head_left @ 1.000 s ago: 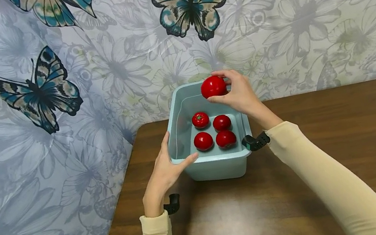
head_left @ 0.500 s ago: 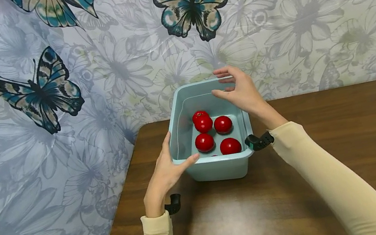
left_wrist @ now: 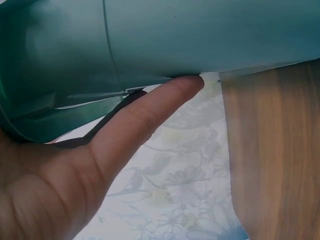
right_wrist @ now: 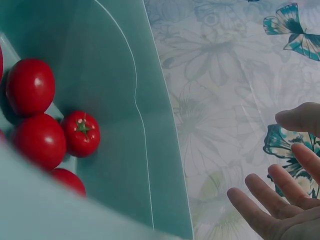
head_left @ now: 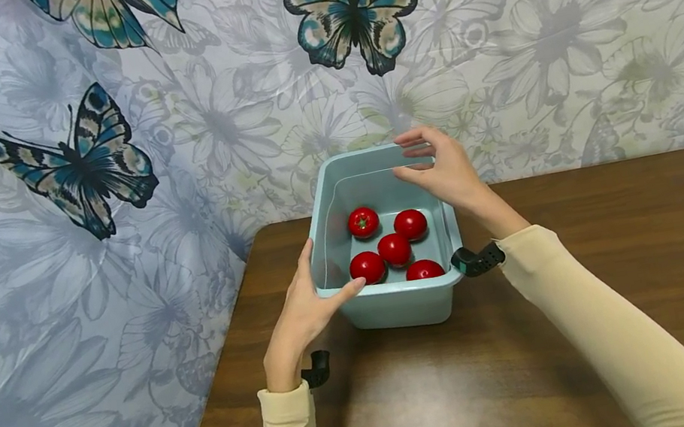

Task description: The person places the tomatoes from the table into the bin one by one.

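Observation:
A light teal plastic tub (head_left: 400, 308) stands at the table's far left corner, with several red tomatoes inside, among them one with a green stalk (head_left: 363, 222) and one in the middle (head_left: 394, 249). My left hand (head_left: 302, 314) rests against the tub's near left corner, thumb along the front rim and fingers straight up the left wall. In the left wrist view a straight finger (left_wrist: 145, 116) lies under the tub's lip (left_wrist: 200, 35). My right hand (head_left: 437, 168) hovers empty over the tub's far right rim, fingers loosely spread. In the right wrist view its fingertips (right_wrist: 260, 210) hang above the tomatoes (right_wrist: 40, 140).
The brown wooden table (head_left: 603, 289) stretches to the right and toward me. A floral cloth with butterflies (head_left: 356, 5) hangs directly behind the tub and down the table's left side.
My right hand let go of the tomato it held over the tub. The tomato dropped in among the others, which shifted. The left hand stayed on the corner.

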Tool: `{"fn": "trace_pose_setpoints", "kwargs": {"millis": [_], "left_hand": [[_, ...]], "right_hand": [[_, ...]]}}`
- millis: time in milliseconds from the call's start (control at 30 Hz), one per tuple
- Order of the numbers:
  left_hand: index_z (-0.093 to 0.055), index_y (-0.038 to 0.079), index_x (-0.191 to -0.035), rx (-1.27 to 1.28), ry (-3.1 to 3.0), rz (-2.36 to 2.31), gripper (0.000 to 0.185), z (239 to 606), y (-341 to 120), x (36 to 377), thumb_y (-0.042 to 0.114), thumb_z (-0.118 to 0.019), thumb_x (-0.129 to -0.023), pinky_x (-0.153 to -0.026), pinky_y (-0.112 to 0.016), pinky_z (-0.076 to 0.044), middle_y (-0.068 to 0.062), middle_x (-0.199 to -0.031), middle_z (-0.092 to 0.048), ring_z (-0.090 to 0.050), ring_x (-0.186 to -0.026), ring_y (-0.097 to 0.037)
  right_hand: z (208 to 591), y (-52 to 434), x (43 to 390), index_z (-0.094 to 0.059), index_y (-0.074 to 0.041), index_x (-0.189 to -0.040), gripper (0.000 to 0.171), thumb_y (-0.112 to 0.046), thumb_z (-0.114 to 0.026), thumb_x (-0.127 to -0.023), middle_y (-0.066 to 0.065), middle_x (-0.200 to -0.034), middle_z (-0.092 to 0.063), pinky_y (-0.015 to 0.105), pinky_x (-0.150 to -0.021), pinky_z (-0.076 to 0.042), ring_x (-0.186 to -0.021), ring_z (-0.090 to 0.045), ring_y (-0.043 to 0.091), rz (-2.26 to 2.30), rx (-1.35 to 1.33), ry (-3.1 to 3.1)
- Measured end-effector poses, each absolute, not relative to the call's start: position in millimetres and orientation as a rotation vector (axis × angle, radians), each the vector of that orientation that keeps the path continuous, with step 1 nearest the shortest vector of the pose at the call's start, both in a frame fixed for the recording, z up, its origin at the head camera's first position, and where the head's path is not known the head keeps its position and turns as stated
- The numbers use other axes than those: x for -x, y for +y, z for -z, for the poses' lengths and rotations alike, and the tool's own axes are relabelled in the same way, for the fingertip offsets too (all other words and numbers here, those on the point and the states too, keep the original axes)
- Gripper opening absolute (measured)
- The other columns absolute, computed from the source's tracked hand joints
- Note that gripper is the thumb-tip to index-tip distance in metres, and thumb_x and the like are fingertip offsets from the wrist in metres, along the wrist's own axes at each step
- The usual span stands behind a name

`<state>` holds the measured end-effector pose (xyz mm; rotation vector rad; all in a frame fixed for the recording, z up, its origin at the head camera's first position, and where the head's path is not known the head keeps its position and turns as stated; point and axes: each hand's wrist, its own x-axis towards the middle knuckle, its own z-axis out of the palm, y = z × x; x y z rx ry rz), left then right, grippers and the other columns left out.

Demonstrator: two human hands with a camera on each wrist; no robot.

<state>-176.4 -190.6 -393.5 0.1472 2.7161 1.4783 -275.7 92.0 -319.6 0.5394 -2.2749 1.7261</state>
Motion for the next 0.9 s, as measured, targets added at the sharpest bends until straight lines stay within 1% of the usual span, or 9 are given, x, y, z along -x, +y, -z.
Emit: {"fn": "trace_pose_setpoints", "kwargs": {"millis": [167, 267, 367, 467, 600, 733, 833, 900], "left_hand": [[-0.009, 0.028, -0.169, -0.169, 2.715, -1.48, 0.116, 392.4, -191.4, 177.4, 0.057, -0.082, -0.085, -0.116, -0.062, -0.038, -0.005, -0.166, -0.034, -0.042, -0.147, -0.033], [-0.009, 0.029, -0.169, -0.171, 2.714, -1.476, 0.115, 392.6, -193.1, 177.3, 0.057, -0.082, -0.085, -0.116, -0.062, -0.038, -0.005, -0.167, -0.032, -0.041, -0.147, -0.032], [-0.009, 0.03, -0.169, -0.156, 2.715, -1.471, 0.116, 394.0, -195.6, 176.4, 0.057, -0.083, -0.084, -0.115, -0.063, -0.038, -0.004, -0.167, -0.032, -0.041, -0.147, -0.032], [-0.009, 0.03, -0.169, -0.138, 2.722, -1.462, 0.116, 395.9, -198.3, 176.4, 0.057, -0.083, -0.084, -0.115, -0.064, -0.038, -0.005, -0.167, -0.033, -0.041, -0.147, -0.033], [-0.008, 0.029, -0.169, -0.133, 2.731, -1.453, 0.117, 398.9, -200.6, 177.0, 0.059, -0.082, -0.084, -0.114, -0.064, -0.038, -0.005, -0.167, -0.033, -0.041, -0.147, -0.033], [-0.007, 0.028, -0.169, -0.141, 2.716, -1.467, 0.118, 401.1, -202.1, 176.9, 0.061, -0.082, -0.084, -0.115, -0.062, -0.038, -0.002, -0.167, -0.031, -0.042, -0.147, -0.032], [-0.004, 0.025, -0.17, -0.146, 2.723, -1.39, 0.119, 396.3, -202.7, 176.3, 0.063, -0.079, -0.085, -0.116, -0.062, -0.037, -0.006, -0.168, -0.028, -0.04, -0.147, -0.034], [-0.004, 0.022, -0.17, -0.14, 2.759, -1.247, 0.12, 386.3, -202.1, 176.1, 0.066, -0.077, -0.086, -0.116, -0.064, -0.036, -0.012, -0.166, -0.026, -0.038, -0.147, -0.037]], "right_hand": [[320.8, 103.1, 273.8, -0.061, 0.002, -0.135, 0.043, -0.004, -0.075, -0.095, 0.017, -0.14, -0.06, 0.049, -0.104, -0.054, -0.126, -0.061, 0.036, -1.697, -0.507, -2.297], [323.5, 111.3, 271.7, -0.059, 0.002, -0.138, 0.046, -0.005, -0.075, -0.096, 0.018, -0.14, -0.059, 0.05, -0.107, -0.051, -0.127, -0.06, 0.035, -1.697, -0.493, -2.304], [328.3, 119.7, 270.2, -0.056, 0.004, -0.14, 0.049, -0.004, -0.075, -0.096, 0.021, -0.139, -0.058, 0.052, -0.108, -0.049, -0.127, -0.06, 0.039, -1.678, -0.485, -2.314], [333.8, 127.8, 269.3, -0.054, 0.005, -0.142, 0.052, -0.004, -0.074, -0.096, 0.024, -0.14, -0.057, 0.053, -0.106, -0.05, -0.128, -0.06, 0.042, -1.666, -0.475, -2.332], [342.3, 140.3, 266.4, -0.052, 0.004, -0.144, 0.054, -0.006, -0.074, -0.097, 0.025, -0.14, -0.056, 0.053, -0.104, -0.052, -0.13, -0.058, 0.043, -1.641, -0.454, -2.358], [353.8, 153.3, 262.7, -0.051, 0.004, -0.145, 0.054, -0.008, -0.074, -0.097, 0.025, -0.14, -0.056, 0.055, -0.104, -0.051, -0.13, -0.057, 0.045, -1.603, -0.437, -2.392], [362.4, 163.8, 260.4, -0.051, 0.004, -0.145, 0.055, -0.008, -0.075, -0.097, 0.027, -0.14, -0.056, 0.057, -0.104, -0.051, -0.13, -0.057, 0.047, -1.559, -0.419, -2.43], [365.9, 171.0, 258.9, -0.052, 0.004, -0.144, 0.054, -0.007, -0.075, -0.096, 0.028, -0.14, -0.055, 0.059, -0.105, -0.049, -0.13, -0.057, 0.048, -1.517, -0.416, -2.445]]}}
